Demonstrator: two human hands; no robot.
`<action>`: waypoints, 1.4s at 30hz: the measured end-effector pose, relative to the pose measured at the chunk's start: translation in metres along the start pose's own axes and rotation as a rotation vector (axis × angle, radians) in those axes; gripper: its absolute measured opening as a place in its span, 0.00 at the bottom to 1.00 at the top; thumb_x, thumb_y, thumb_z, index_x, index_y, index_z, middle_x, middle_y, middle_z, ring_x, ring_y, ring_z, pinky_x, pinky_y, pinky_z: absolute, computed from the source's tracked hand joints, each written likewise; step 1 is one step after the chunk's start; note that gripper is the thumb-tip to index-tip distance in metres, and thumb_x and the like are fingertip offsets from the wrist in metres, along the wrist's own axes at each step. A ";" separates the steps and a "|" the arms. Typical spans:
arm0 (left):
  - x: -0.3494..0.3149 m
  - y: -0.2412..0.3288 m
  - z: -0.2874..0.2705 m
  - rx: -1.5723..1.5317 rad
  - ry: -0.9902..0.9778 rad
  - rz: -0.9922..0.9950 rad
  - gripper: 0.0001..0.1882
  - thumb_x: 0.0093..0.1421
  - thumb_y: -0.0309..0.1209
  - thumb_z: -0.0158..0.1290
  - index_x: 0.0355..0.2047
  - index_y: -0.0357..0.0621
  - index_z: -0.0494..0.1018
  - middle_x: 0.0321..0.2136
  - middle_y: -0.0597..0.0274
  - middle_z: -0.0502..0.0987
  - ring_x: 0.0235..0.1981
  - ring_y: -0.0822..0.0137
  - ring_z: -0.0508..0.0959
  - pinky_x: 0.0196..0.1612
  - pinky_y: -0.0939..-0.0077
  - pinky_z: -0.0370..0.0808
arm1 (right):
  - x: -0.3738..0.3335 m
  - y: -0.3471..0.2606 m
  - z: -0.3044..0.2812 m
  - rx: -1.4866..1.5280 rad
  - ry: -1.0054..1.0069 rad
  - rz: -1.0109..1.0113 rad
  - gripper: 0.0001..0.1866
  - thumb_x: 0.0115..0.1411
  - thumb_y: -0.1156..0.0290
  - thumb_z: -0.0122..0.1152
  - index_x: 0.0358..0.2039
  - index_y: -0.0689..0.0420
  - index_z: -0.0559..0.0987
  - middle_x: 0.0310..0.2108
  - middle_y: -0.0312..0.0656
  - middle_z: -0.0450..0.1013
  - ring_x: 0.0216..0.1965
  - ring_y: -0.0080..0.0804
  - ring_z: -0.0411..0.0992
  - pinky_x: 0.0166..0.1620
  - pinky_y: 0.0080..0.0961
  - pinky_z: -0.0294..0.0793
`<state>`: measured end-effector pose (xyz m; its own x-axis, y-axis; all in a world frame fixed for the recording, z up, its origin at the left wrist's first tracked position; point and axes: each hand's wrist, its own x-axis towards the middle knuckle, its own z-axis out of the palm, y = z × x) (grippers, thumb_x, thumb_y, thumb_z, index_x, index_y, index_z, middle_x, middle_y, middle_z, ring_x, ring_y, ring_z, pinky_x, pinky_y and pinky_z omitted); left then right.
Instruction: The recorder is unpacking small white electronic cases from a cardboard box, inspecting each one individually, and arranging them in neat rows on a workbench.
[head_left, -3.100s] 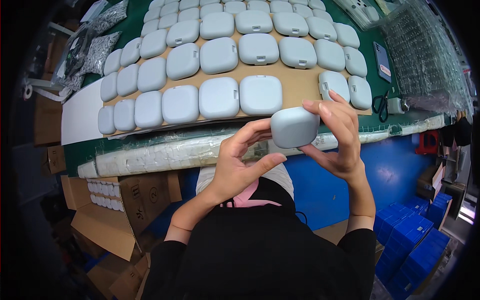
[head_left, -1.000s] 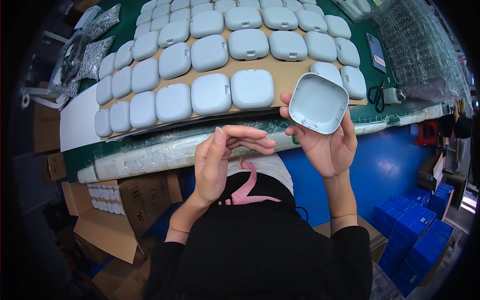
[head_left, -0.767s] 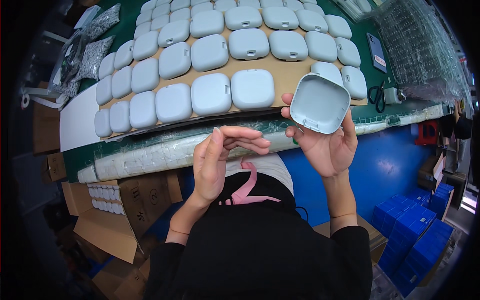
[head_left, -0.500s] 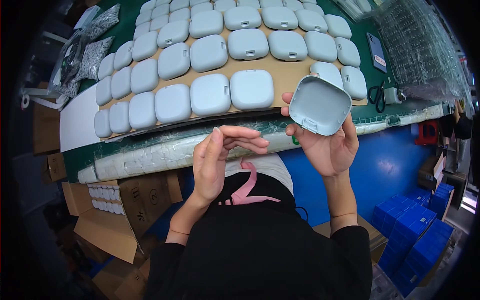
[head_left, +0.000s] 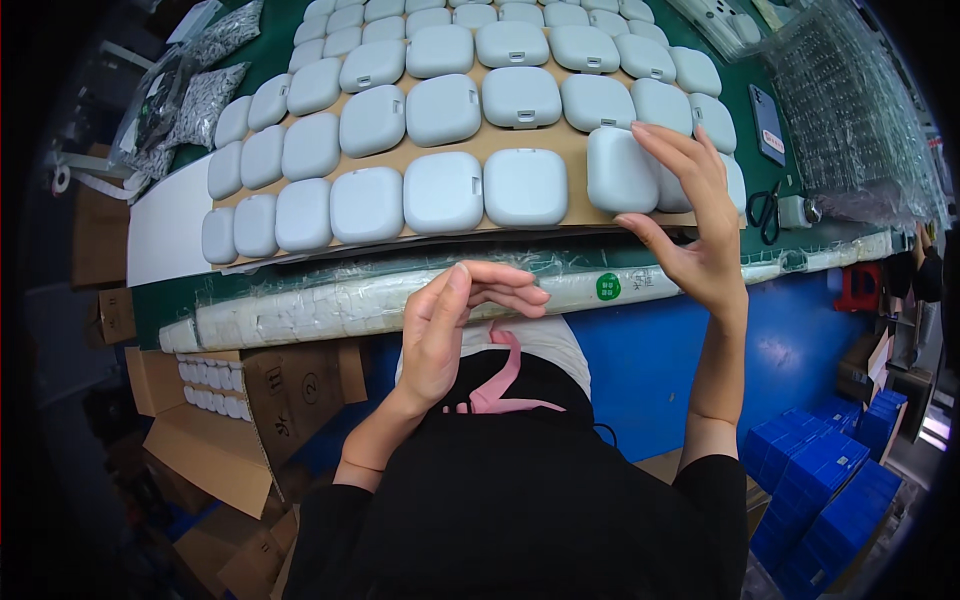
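My right hand (head_left: 708, 235) grips a pale grey, rounded-square plastic case shell (head_left: 620, 172) between thumb and fingers, at the right end of the front row. The shell's smooth outer side faces up, and it stands slightly tilted on the brown cardboard sheet (head_left: 440, 142). My palm hides part of the cases just behind it. To its left lies a similar shell (head_left: 525, 188), apart by a narrow gap. My left hand (head_left: 437, 335) is empty, half curled with its thumb raised, just in front of the table edge.
Several rows of like shells (head_left: 372, 122) cover the cardboard on the green table. Scissors (head_left: 768, 213), a phone (head_left: 767, 125) and stacked clear trays (head_left: 850, 120) lie right. Bags of small parts (head_left: 207, 105) sit left. An open carton (head_left: 285, 395) and blue boxes (head_left: 815, 470) stand below.
My right hand has carried the shell forward onto the cardboard and turned it over, from hollow side showing to outer side up. My left hand has barely moved.
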<state>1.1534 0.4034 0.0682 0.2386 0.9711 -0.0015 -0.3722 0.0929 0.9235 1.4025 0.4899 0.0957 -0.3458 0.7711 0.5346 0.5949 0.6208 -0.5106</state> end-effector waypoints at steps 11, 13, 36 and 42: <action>-0.004 0.000 -0.009 0.008 0.038 -0.013 0.24 0.73 0.37 0.31 0.45 0.29 0.73 0.37 0.44 0.80 0.37 0.60 0.82 0.48 0.70 0.77 | 0.009 0.005 0.006 -0.139 -0.187 -0.088 0.33 0.44 0.67 0.72 0.53 0.57 0.75 0.53 0.43 0.72 0.54 0.40 0.68 0.66 0.44 0.55; -0.005 0.000 -0.010 0.010 0.043 -0.021 0.24 0.72 0.36 0.31 0.45 0.29 0.73 0.37 0.45 0.80 0.37 0.60 0.82 0.48 0.70 0.77 | 0.010 -0.003 0.009 -0.083 -0.149 -0.028 0.33 0.44 0.66 0.72 0.54 0.56 0.75 0.53 0.42 0.72 0.53 0.40 0.68 0.66 0.45 0.54; -0.010 0.012 -0.009 0.161 0.151 0.022 0.13 0.62 0.23 0.53 0.48 0.35 0.72 0.40 0.53 0.78 0.42 0.66 0.78 0.51 0.73 0.73 | 0.002 -0.055 0.049 0.158 -0.072 -0.232 0.33 0.49 0.70 0.70 0.56 0.58 0.69 0.47 0.43 0.73 0.48 0.36 0.71 0.62 0.46 0.64; -0.014 0.007 -0.016 0.231 0.024 0.004 0.18 0.58 0.22 0.58 0.50 0.38 0.72 0.42 0.56 0.77 0.44 0.67 0.77 0.52 0.74 0.73 | -0.017 -0.052 0.060 0.275 0.073 -0.316 0.40 0.47 0.76 0.71 0.61 0.57 0.62 0.55 0.51 0.68 0.53 0.43 0.71 0.56 0.41 0.74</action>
<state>1.1328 0.3939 0.0688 0.2150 0.9766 -0.0039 -0.1571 0.0385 0.9868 1.3339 0.4532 0.0731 -0.4217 0.5311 0.7349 0.2488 0.8471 -0.4695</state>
